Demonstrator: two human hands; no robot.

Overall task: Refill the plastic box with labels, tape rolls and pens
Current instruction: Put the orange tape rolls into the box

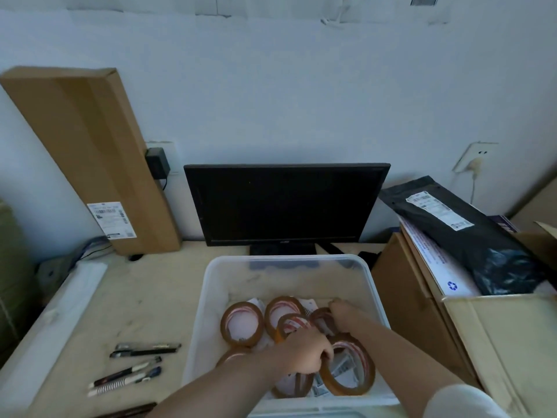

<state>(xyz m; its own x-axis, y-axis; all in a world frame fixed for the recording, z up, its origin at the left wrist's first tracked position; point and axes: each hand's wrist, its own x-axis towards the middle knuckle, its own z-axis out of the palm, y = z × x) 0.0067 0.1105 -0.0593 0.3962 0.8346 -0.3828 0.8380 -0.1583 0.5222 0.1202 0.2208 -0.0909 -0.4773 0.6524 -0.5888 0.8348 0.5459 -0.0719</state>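
Both forearms reach into the plastic box [211, 297]. Left hand [304, 352] curls closed around a tape roll [346, 369]; right hand [343, 316] pinches another roll [321, 316] beside it. More rolls lie on labels [312, 304] inside. Pens [144, 350] wait on the tabletop [144, 285] just left of the box.

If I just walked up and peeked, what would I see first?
Probably the two hands, the left hand and the right hand, deep in the clear plastic box at the front of the desk, among brown tape rolls lying on paper labels. Behind the box stands a big dark monitor. Left of the box, several pens wait on the desk.
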